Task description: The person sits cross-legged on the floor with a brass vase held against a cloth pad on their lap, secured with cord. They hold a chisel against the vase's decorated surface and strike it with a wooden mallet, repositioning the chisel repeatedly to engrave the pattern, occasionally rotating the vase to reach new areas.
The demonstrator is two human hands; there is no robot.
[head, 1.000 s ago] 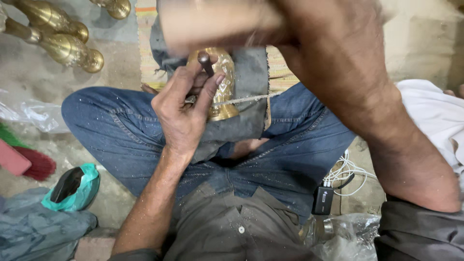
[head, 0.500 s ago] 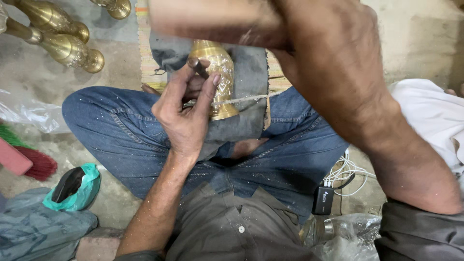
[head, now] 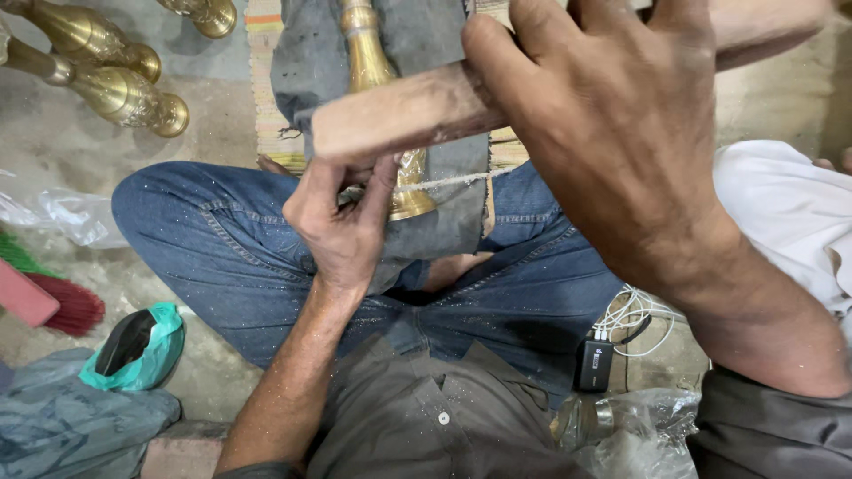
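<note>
Wooden mallet in raised right hand

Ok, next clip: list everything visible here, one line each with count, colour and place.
brass vase: one, gold, on the lap cloth, under the left hand
wooden handle: one, brown, in the right hand's grip, across the vase
lap cloth: one, grey, over the jeans
finished brass vases: at least three, gold, floor upper left
broom: one, red and green, left edge
green bag: one, lower left
black box with white cables: one, beside the right thigh
white cloth: one, right edge
left hand: pinching at the vase
right hand: closed on the handle
</note>
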